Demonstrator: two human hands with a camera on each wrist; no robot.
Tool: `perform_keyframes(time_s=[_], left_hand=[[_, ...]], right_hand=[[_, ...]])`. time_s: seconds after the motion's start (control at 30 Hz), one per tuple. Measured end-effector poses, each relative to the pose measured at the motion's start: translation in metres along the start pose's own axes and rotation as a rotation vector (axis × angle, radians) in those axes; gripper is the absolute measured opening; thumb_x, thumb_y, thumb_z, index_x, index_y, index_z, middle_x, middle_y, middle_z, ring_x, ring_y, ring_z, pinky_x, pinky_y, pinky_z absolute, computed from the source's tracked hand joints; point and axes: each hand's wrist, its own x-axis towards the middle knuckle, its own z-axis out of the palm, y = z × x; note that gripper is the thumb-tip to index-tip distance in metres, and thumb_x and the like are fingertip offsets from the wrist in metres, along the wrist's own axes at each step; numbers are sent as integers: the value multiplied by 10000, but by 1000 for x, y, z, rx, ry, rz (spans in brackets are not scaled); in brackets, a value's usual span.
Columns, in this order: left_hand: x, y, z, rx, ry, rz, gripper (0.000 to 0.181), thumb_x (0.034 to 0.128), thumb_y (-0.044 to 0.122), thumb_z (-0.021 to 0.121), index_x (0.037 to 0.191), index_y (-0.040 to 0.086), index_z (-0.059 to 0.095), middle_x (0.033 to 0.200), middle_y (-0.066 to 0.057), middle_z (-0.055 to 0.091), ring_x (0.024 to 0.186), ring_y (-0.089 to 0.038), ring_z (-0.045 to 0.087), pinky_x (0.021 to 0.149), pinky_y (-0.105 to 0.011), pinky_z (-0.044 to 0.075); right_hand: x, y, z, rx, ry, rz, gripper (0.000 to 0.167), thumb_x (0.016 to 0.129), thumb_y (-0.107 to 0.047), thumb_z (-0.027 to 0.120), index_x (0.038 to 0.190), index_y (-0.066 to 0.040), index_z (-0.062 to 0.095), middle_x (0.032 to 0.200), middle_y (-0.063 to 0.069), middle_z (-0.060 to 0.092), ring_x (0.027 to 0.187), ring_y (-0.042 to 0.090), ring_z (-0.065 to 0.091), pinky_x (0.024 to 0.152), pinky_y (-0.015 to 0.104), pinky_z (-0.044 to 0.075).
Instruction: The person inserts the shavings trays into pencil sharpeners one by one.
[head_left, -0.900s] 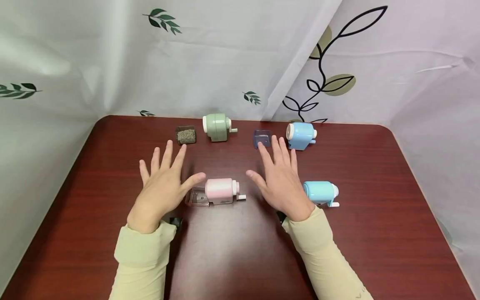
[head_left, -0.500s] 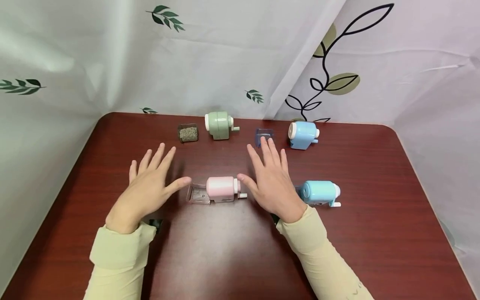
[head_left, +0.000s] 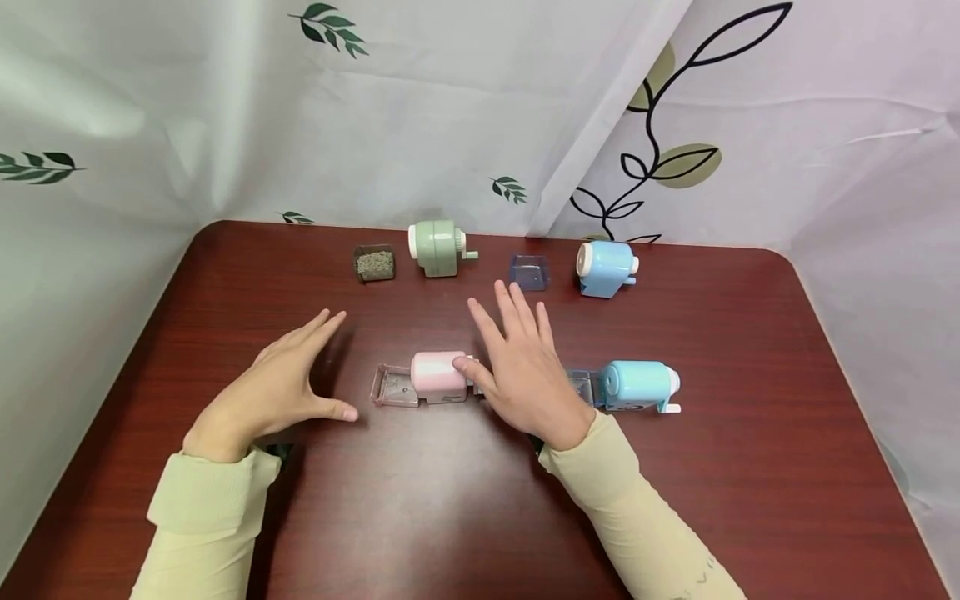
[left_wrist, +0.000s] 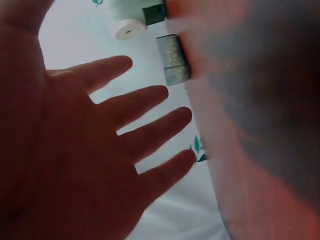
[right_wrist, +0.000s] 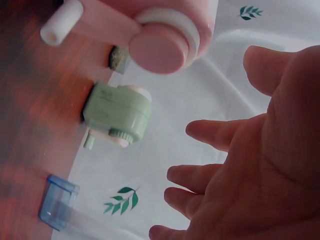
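Observation:
My left hand (head_left: pixel 273 387) hovers above the table left of the pink pencil sharpener (head_left: pixel 435 377), thumb spread and nothing held. From that sharpener's left end a clear drawer (head_left: pixel 395 387) sticks out. My right hand (head_left: pixel 525 371), fingers spread, is over the sharpener's crank end and hides the crank in the head view. The right wrist view shows the crank handle (right_wrist: pixel 62 22) and a gap between thumb and sharpener. Right of this hand lies a turquoise pencil sharpener (head_left: pixel 641 384) with its drawer (head_left: pixel 581 385) out on the left, partly covered by the hand.
Along the back stand a green pencil sharpener (head_left: pixel 435 248) and a blue one, the blue pencil sharpener (head_left: pixel 606 268). Left of the green one is a drawer of shavings (head_left: pixel 375 263). A blue drawer (head_left: pixel 529 272) sits between them. White curtain (head_left: pixel 420 108) hangs behind the table.
My left hand has moved left and turned, its thumb now lower. My right hand has shifted left toward the pink sharpener, uncovering the blue drawer and more of the turquoise sharpener. The sharpeners stay put.

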Motion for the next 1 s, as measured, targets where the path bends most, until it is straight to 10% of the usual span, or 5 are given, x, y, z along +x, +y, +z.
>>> perform_keyframes(time_s=[1.0], left_hand=[[12, 10, 39, 39, 40, 180, 798, 738, 130, 902, 1440, 51, 529, 1411, -138, 563, 1314, -331, 505, 1074, -522, 402]], right_hand=[[1, -8, 15, -27, -31, -86, 774, 948, -467, 670, 1574, -149, 345, 1647, 189, 179, 1535, 328, 81, 1211, 554, 111]])
